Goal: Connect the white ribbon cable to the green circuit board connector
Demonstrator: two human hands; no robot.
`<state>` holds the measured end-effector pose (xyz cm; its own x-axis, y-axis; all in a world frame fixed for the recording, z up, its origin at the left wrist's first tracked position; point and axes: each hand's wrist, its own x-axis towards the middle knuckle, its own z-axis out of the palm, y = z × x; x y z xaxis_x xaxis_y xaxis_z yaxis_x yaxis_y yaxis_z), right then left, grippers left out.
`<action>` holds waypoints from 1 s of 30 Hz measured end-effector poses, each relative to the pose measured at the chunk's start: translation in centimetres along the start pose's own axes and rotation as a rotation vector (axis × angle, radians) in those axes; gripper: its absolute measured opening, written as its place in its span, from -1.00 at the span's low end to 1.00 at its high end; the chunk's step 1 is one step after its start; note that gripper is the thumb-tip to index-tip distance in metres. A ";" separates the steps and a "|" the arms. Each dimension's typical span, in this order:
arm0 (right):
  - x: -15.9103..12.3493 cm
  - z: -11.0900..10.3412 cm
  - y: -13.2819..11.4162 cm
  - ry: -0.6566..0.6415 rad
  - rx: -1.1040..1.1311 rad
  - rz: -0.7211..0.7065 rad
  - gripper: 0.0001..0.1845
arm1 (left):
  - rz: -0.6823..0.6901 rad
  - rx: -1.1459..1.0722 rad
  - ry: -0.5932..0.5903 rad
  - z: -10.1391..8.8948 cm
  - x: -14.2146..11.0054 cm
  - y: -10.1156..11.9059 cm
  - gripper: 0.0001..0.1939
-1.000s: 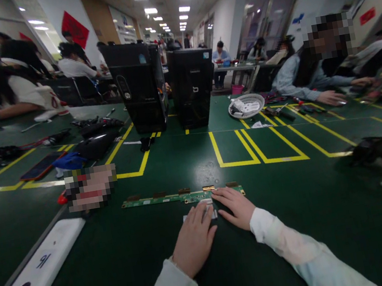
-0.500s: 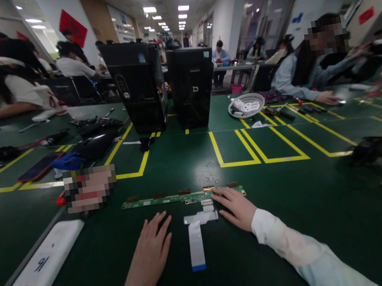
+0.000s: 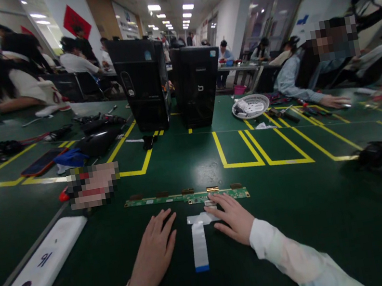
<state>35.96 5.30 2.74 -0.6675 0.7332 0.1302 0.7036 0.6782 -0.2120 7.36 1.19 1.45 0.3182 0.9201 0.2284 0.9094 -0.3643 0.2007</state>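
Note:
A long, narrow green circuit board [image 3: 171,198] lies across the green table in front of me. From its connector a white flat ribbon cable [image 3: 199,246] runs toward me, bent partway, with a blue end. My right hand [image 3: 233,216] rests at the right part of the board, fingers spread, the fingertips at the connector and partly over the cable's upper end. Whether they press on it I cannot tell. To the left of the cable, my left hand [image 3: 153,249] lies on the table with its fingers stretched out, holding nothing and apart from the board.
Two black computer towers [image 3: 145,87] stand at the back. A white basket [image 3: 250,106] sits to their right. At left lie a white device [image 3: 44,262], a blue cloth-like item [image 3: 70,158] and dark cables [image 3: 4,146]. Co-workers sit on both sides.
My right hand has shifted slightly left, now covering more of the cable's upper end. The whole view has moved a little; the left hand stays outstretched beside the cable.

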 end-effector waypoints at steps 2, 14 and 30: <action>-0.1 -0.1 0.3 -0.008 -0.002 -0.010 -0.46 | -0.004 0.003 0.000 0.0 0.0 0.0 -0.53; -5.5 -0.7 2.8 0.073 -0.045 0.013 -0.55 | -0.009 -0.011 -0.007 -0.1 0.0 0.0 -0.53; -21.6 -2.5 10.2 0.283 -0.256 0.277 -0.56 | 0.009 -0.010 -0.001 -0.4 0.1 0.0 -0.52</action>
<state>58.17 -3.56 0.23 -0.3783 0.8491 0.3688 0.9072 0.4193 -0.0350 7.28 1.26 1.83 0.3269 0.9169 0.2288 0.9037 -0.3741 0.2082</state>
